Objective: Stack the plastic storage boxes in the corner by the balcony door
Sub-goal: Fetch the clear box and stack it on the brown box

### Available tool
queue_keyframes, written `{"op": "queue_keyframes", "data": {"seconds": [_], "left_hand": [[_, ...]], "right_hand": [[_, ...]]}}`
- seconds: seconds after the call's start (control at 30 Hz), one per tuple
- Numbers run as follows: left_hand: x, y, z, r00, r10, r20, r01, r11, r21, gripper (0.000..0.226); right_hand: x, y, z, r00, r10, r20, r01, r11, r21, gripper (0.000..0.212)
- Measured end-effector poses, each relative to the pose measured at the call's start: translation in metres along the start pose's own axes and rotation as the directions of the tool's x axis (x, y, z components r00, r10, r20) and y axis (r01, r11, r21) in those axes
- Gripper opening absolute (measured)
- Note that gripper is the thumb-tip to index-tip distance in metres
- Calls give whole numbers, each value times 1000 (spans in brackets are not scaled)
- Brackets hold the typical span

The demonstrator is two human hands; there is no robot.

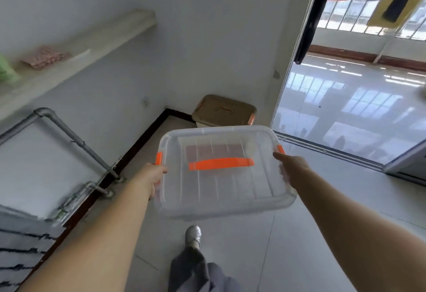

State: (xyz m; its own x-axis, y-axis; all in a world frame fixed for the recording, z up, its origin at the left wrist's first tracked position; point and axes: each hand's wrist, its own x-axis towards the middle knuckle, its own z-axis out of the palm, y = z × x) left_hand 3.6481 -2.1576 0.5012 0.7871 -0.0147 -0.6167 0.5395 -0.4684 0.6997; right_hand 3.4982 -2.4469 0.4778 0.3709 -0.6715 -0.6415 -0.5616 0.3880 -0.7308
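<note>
I carry a clear plastic storage box [221,188] with an orange lid handle and orange side clips, held level above the floor. My left hand [152,176] grips its left side by the clip. My right hand [291,169] grips its right side. Ahead, in the corner beside the balcony door [297,56], a second storage box [224,109] with a brown lid and an orange clip stands on the floor. The clear box hides the brown box's near lower part.
A grey pipe [69,137] runs down the left wall to the black skirting. A wall shelf [76,54] holds small items. The door's floor track [329,151] crosses on the right. My foot [193,234] is below the box. Laundry hangs on the balcony.
</note>
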Motion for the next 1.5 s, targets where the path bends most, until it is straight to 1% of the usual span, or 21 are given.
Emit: {"op": "queue_keyframes", "data": {"seconds": [0.07,0.17,0.23,0.4,0.53,0.67,0.8,0.87,0.97,1.07,1.17,1.3,1.4,1.5], "left_hand": [[44,31,1,1000,5,21,-6,999,36,39],[98,80,-2,997,-23,78,15,995,97,40],[127,111,-1,993,-9,116,-4,994,111,38],[214,192,21,991,14,135,-43,975,216,41],[277,243,56,983,-4,185,-37,976,215,42],[325,281,89,984,-12,179,-22,982,188,44],[380,322,122,980,-24,198,-7,988,154,35],[397,336,133,974,-20,228,-5,994,109,29],[430,352,154,962,-72,262,49,994,95,21],[464,361,170,954,-117,277,83,988,130,27],[490,363,182,952,-135,276,96,984,149,26],[519,360,195,941,-188,280,154,978,139,32],[534,360,199,929,-231,289,198,970,139,31],[547,359,201,921,-252,299,209,963,167,30]], "right_hand": [[28,-22,25,999,24,-31,-24,1000,3,38],[59,-55,57,995,70,-69,-67,997,45,37],[77,-77,72,993,80,-87,-74,994,76,36],[138,-131,110,980,130,-151,-103,979,177,31],[197,-162,126,971,150,-188,-110,973,204,35],[253,-192,140,971,154,-182,-119,975,190,39],[310,-224,156,966,186,-180,-154,972,176,40],[324,-234,163,962,195,-191,-164,972,167,39],[353,-240,173,945,262,-198,-230,958,172,39],[377,-238,184,921,335,-198,-291,931,221,38],[391,-238,193,905,365,-218,-308,917,253,38],[414,-241,203,886,396,-242,-336,907,254,37],[425,-244,209,880,412,-237,-357,902,243,35],[431,-246,212,875,418,-246,-365,902,232,36]]}}
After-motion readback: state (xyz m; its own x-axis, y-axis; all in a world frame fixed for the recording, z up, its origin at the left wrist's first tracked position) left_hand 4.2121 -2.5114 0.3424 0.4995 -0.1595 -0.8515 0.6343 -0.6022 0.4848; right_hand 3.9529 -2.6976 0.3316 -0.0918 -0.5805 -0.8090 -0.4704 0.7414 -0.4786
